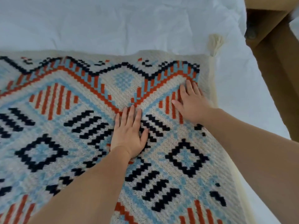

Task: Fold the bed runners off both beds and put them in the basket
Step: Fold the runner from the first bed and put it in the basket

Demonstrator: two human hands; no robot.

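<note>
While both palms lie flat:
Bed runner (pixel 68 120): patterned knit, spread over white bedding (pixel 113 23), filling lower frame.
Left hand (pixel 129 135): centre, fingers spread wide, pressing runner.
Right hand (pixel 192 104): right of centre, splayed, near tasselled corner (pixel 214 44).

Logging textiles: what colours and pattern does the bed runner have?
Head view: bed runner is cream with a geometric diamond-and-stripe pattern in navy, light blue and rust orange.

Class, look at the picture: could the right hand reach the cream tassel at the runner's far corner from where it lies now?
Probably yes. The right hand lies flat on the runner near that corner, and nothing sits between it and the tassel.
</note>
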